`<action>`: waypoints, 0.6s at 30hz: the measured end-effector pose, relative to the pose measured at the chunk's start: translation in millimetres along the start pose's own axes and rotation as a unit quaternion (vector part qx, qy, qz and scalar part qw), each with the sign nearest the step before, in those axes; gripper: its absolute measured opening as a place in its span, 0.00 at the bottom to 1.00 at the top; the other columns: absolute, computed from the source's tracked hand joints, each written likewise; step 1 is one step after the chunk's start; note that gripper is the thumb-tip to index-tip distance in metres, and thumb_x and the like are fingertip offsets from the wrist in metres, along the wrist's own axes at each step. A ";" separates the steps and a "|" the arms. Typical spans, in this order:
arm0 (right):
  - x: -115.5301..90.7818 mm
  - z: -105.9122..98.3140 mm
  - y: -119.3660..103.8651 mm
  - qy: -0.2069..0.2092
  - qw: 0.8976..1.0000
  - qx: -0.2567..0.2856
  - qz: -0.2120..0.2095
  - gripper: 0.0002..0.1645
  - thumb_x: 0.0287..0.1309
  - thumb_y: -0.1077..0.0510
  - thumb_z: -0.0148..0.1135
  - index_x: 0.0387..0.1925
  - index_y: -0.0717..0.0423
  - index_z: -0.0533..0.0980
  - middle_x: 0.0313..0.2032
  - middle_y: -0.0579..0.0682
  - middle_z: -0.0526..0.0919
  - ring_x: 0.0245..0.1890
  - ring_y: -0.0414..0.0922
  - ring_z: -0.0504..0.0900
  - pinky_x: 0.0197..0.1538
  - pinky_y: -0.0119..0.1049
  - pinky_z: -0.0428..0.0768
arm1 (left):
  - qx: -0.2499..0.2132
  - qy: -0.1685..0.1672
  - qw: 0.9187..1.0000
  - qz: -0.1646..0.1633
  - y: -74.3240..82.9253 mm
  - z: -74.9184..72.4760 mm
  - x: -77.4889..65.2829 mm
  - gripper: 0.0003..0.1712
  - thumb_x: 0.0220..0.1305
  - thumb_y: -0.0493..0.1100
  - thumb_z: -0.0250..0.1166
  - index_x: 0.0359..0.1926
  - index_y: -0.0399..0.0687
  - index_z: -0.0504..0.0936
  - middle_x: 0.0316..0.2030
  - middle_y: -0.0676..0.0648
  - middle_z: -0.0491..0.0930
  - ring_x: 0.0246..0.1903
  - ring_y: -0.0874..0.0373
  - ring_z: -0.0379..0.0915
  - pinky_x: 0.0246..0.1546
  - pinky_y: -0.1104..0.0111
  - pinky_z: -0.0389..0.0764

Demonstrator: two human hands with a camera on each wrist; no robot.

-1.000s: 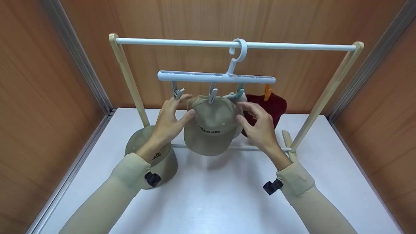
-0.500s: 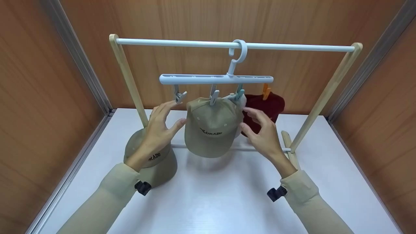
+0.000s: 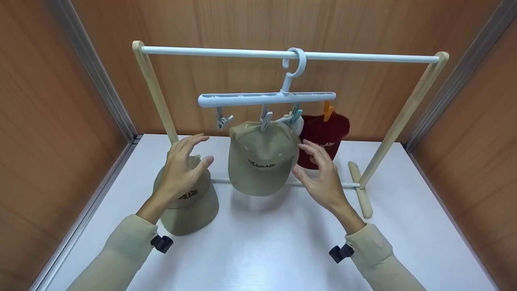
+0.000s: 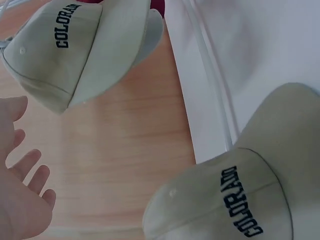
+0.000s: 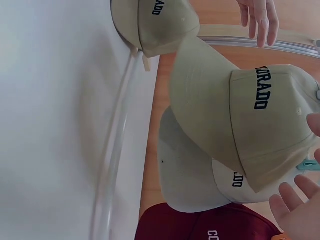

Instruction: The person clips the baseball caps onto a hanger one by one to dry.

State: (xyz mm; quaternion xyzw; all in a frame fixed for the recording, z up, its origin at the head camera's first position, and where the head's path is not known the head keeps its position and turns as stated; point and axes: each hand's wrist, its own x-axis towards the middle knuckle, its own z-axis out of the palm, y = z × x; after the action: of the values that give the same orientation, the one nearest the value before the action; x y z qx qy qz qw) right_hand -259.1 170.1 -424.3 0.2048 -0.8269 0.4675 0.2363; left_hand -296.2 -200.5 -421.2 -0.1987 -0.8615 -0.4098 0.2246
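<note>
A khaki baseball cap [image 3: 261,161] with dark lettering hangs from a grey clothespin [image 3: 265,120] under the pale blue hanger [image 3: 246,100]. My right hand [image 3: 321,178], fingers loosely bent and holding nothing, is beside its right edge. Apart from that cap, to its left, my left hand [image 3: 179,169] has its thumb and fingers spread with nothing between them. Below and behind the left hand, a second khaki cap [image 3: 192,210] sits on the white table. Behind the hanging khaki cap are a mostly hidden light grey cap [image 5: 185,170] and a dark red cap [image 3: 323,131] on an orange clothespin [image 3: 327,112].
The hanger hooks over the white top bar [image 3: 222,52] of a rack with slanted wooden legs [image 3: 404,117]. Its lower bar [image 3: 339,185] crosses behind the caps. Another grey clothespin [image 3: 223,120] dangles at the hanger's left end. Wood panels [image 3: 48,133] enclose the white table [image 3: 258,250].
Both hands have come away from the hanging khaki cap. The left hand moved left and down over the cap on the table; the right hand moved slightly down. The hanger has swung a little.
</note>
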 end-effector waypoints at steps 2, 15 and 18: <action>-3.4 3.1 -0.9 0.002 1.000 -0.006 0.005 0.34 0.67 0.59 0.73 0.72 0.54 0.73 0.74 0.54 0.71 0.75 0.49 0.68 0.73 0.55 0.73 | 0.003 -0.002 1.000 -0.004 -7.4 -3.8 -1.2 0.32 0.73 0.47 0.71 0.74 0.51 0.75 0.73 0.46 0.73 0.73 0.45 0.62 0.76 0.39 0.55; -24.8 27.1 -3.1 0.005 1.000 -0.009 0.023 0.35 0.65 0.59 0.76 0.71 0.53 0.74 0.73 0.55 0.70 0.73 0.47 0.70 0.74 0.46 0.72 | 0.008 -0.003 1.000 -0.004 -56.2 -19.5 -4.7 0.30 0.73 0.45 0.70 0.72 0.50 0.75 0.68 0.41 0.76 0.67 0.41 0.66 0.72 0.37 0.57; -29.0 33.2 -2.4 0.007 1.000 -0.008 0.024 0.35 0.64 0.59 0.76 0.71 0.52 0.75 0.73 0.56 0.70 0.73 0.47 0.70 0.74 0.50 0.72 | 0.011 -0.007 1.000 -0.005 -67.8 -23.5 -6.2 0.29 0.74 0.44 0.70 0.72 0.50 0.75 0.69 0.41 0.75 0.69 0.39 0.65 0.72 0.35 0.55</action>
State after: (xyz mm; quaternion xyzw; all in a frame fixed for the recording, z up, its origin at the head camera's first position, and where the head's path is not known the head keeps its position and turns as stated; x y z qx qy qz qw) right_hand -241.0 143.5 -454.5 0.1796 -0.8337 0.4675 0.2327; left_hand -321.5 -259.8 -453.2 -0.1945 -0.8686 -0.3997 0.2189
